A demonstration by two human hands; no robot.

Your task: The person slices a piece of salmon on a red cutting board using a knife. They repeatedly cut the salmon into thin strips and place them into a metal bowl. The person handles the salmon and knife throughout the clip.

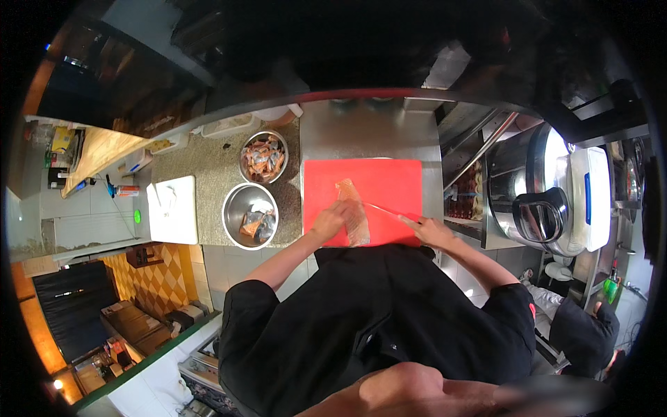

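Note:
A long orange-pink fish fillet [357,221] lies on a red cutting board [396,177], running from near the board's middle to its front edge. My left hand [334,218] rests on the fillet's left side with bent fingers; whether they pinch it is hard to see. In my right hand [432,232] is a knife [381,209], gripped by its handle. Its thin blade points left, and the tip is at the fillet's right edge.
Left of the board stand a metal bowl [227,214] with a few fish pieces and another bowl [242,161] full of fish scraps. A white cutting board [193,208] lies farther left. A large steel cooker [511,187] stands at right. Another person [583,326] is at lower right.

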